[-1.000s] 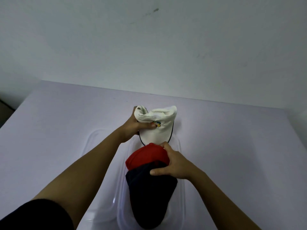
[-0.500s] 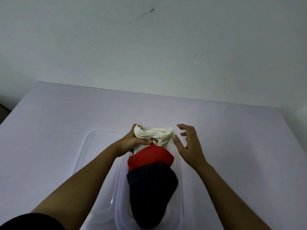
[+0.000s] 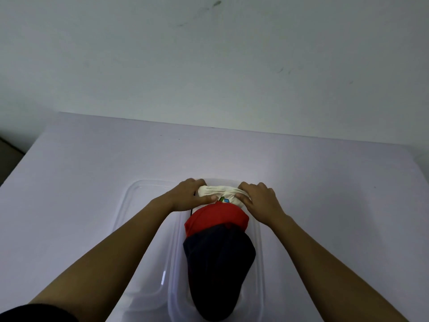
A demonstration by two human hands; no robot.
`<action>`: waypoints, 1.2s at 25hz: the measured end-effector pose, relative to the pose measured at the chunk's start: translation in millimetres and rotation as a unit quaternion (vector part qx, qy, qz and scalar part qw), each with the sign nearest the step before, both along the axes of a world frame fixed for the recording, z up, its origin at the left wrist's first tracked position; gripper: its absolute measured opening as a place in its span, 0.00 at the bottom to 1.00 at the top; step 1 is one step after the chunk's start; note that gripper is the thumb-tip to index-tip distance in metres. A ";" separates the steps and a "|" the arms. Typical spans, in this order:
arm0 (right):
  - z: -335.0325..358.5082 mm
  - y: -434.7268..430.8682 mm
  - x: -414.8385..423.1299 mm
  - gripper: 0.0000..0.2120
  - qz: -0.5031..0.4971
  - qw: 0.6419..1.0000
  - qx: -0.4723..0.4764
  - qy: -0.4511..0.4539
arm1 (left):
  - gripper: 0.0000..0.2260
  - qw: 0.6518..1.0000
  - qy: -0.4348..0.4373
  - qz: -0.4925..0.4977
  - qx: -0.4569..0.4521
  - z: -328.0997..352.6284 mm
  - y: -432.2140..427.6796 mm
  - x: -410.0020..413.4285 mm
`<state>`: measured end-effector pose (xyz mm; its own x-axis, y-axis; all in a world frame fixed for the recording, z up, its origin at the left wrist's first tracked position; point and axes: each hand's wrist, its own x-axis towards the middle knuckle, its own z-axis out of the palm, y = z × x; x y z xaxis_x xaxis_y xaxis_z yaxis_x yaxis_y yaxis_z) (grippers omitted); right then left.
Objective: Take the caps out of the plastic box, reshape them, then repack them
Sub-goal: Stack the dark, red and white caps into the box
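A clear plastic box [image 3: 259, 256] lies on the table in front of me. Three caps lie in it in a row: a dark navy cap [image 3: 218, 270] nearest me, a red cap [image 3: 216, 217] half tucked behind it, and a white cap [image 3: 220, 192] with a small coloured logo at the far end. My left hand [image 3: 188, 196] grips the white cap's left side, thumb on top. My right hand [image 3: 260, 201] grips its right side, fingers curled over the bunched fabric. Most of the white cap is hidden by the hands and the red cap.
The box's clear lid [image 3: 139, 228] lies flat on the table just left of the box, partly under my left forearm. The pale table [image 3: 92, 170] ends at a plain wall behind. The table's left edge drops off to a dark floor.
The white cap has come down from above the box into its far end behind the red cap. My right hand left the red cap and took hold of the white cap's right side.
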<state>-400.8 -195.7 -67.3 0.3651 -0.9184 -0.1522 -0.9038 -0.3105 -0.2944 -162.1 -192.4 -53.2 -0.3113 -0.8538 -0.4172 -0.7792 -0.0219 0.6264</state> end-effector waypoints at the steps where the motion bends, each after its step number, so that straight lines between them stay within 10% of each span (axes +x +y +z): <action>1: 0.3 -3.3 1.9 0.17 0.006 1.000 0.018 -0.008 | 0.20 0.997 -0.050 -0.029 -0.044 -2.1 -2.2 0.4; 11: 2.1 -30.2 19.4 0.13 0.024 0.998 0.048 -0.018 | 0.15 0.974 -0.198 -0.015 -0.106 -10.5 -14.1 -8.6; 16: 15.6 -12.9 11.2 0.12 -0.072 0.981 0.057 -0.169 | 0.13 0.985 -0.076 0.091 -0.124 -0.9 0.1 -4.9; 20: 17.1 13.0 4.2 0.18 -0.010 0.963 0.235 -0.131 | 0.14 0.998 -0.055 -0.028 0.022 2.6 19.4 -4.7; 26: -7.4 26.9 22.8 0.22 -0.018 0.995 0.076 -0.056 | 0.16 0.986 -0.143 0.037 -0.079 -10.9 26.2 -18.3; 30: 5.6 52.6 9.8 0.13 -0.090 0.958 0.066 -0.266 | 0.14 0.977 -0.006 0.142 -0.156 4.4 53.7 -18.1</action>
<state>-391.1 -143.1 -61.7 0.2606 -0.9594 -0.1083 -0.6509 -0.0917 -0.7536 -180.2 -138.7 -48.8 -0.0388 -0.9914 -0.1249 -0.7771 -0.0487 0.6275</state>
